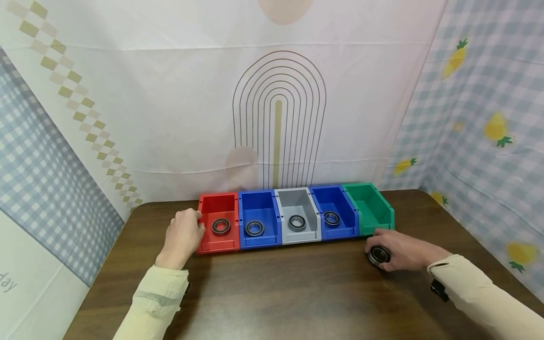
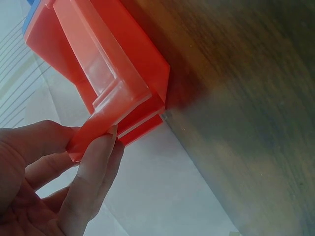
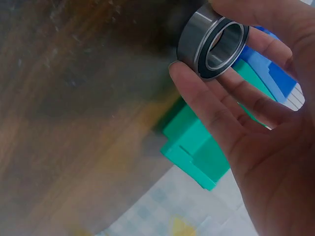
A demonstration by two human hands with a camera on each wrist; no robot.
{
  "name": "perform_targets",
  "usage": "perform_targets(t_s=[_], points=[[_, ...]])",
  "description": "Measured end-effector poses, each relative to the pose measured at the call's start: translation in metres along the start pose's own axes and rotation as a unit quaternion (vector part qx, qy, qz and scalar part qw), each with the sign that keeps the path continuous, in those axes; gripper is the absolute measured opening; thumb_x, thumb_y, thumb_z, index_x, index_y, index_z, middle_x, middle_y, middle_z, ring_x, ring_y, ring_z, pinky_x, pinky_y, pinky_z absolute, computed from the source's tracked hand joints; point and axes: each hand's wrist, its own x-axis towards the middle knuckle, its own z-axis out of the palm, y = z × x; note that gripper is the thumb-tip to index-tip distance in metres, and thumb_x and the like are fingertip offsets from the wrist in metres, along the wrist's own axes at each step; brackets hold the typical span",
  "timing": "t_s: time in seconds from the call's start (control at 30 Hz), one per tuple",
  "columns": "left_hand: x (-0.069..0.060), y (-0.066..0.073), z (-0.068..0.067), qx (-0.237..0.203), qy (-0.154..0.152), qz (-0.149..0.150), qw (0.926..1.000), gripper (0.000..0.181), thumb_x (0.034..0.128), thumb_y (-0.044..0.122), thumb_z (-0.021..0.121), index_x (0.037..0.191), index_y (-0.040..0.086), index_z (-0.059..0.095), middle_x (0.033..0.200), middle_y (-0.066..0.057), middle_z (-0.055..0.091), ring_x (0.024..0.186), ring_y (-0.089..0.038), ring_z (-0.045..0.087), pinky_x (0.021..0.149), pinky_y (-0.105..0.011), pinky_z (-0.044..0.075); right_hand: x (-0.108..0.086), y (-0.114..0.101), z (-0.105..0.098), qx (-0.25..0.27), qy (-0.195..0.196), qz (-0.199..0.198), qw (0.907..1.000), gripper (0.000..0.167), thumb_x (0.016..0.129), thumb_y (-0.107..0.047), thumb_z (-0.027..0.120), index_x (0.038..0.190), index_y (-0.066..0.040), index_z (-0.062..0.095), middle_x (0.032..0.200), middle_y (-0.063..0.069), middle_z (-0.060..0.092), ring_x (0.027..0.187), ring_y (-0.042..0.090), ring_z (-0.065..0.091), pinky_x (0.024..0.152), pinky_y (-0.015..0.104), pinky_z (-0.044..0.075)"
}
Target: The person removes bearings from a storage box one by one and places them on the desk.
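My left hand (image 1: pixel 182 236) pinches the left side wall of the red bin (image 2: pixel 123 98) between thumb and fingers. In my right hand (image 1: pixel 405 250) is a thick ball bearing (image 3: pixel 211 44), gripped by its outer ring just in front of the green bin (image 1: pixel 369 208). The red bin holds one bearing (image 1: pixel 220 227). Other single bearings lie in the left blue bin (image 1: pixel 260 242), the grey bin (image 1: pixel 300 236) and the right blue bin (image 1: pixel 340 232). No bearing shows in the green bin.
The bins stand side by side on a brown wooden table (image 1: pixel 280 293). Behind them hangs a white patterned cloth (image 1: pixel 191 118). A checked cloth with pineapples (image 1: pixel 480 141) hangs at the right.
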Motion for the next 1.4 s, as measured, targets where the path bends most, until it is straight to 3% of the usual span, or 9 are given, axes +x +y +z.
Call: perform_targets(t_s=[0.4,0.67,0.9,1.0,1.13,1.4], points=[[0.000,0.002,-0.001,-0.002,-0.005,-0.002,1.0000,0.017,0.0902,0.001,0.061,0.100,-0.003,0.075,0.084,-0.017,0.066,0.063,-0.025,0.053,0.053,-0.033,0.043,-0.001,-0.001,0.007,0.002,0.009,0.003,1.0000,0.036,0.080,-0.019,0.083,0.113,-0.023,0.070,0.109,-0.003,0.060,0.097,0.012,0.060,0.077,0.028,0.054],[0.002,0.002,-0.001,0.005,0.013,0.011,0.9998,0.017,0.0891,0.000,0.060,0.097,-0.002,0.075,0.086,-0.019,0.069,0.063,-0.027,0.055,0.054,-0.037,0.045,-0.001,0.000,0.007,0.001,0.016,0.008,0.9998,0.037,0.081,-0.020,0.083,0.115,-0.022,0.070,0.109,-0.003,0.061,0.096,0.011,0.060,0.077,0.028,0.054],[0.002,0.002,0.000,0.008,0.014,0.012,0.9998,0.017,0.0883,0.000,0.058,0.093,-0.001,0.074,0.084,-0.018,0.068,0.063,-0.027,0.054,0.053,-0.037,0.045,-0.003,-0.001,0.006,0.013,0.005,0.020,0.9997,0.044,0.085,-0.034,0.082,0.125,-0.021,0.067,0.117,-0.003,0.061,0.102,0.012,0.061,0.081,0.030,0.055],[0.001,0.002,0.000,0.009,0.014,0.012,0.9998,0.016,0.0882,0.000,0.059,0.092,0.000,0.074,0.083,-0.017,0.068,0.063,-0.027,0.054,0.053,-0.037,0.045,-0.002,-0.004,0.001,0.010,0.009,0.023,0.9996,0.040,0.089,-0.038,0.077,0.124,-0.021,0.067,0.119,-0.005,0.063,0.106,0.015,0.062,0.086,0.033,0.056],[0.001,0.001,0.000,0.008,0.013,0.011,0.9998,0.017,0.0887,0.001,0.059,0.095,-0.001,0.074,0.085,-0.018,0.068,0.064,-0.027,0.055,0.054,-0.038,0.046,0.003,-0.007,-0.009,-0.006,0.026,0.036,0.9990,0.033,0.094,-0.036,0.072,0.122,-0.019,0.069,0.119,-0.004,0.065,0.108,0.018,0.063,0.088,0.037,0.056],[0.000,-0.001,0.000,0.006,0.010,0.007,0.9999,0.016,0.0886,0.001,0.059,0.093,0.000,0.074,0.086,-0.018,0.069,0.064,-0.028,0.056,0.054,-0.039,0.046,0.022,-0.021,-0.034,-0.005,0.091,0.040,0.9950,0.026,0.096,-0.025,0.070,0.119,-0.014,0.070,0.112,0.003,0.066,0.095,0.015,0.064,0.076,0.029,0.056]])
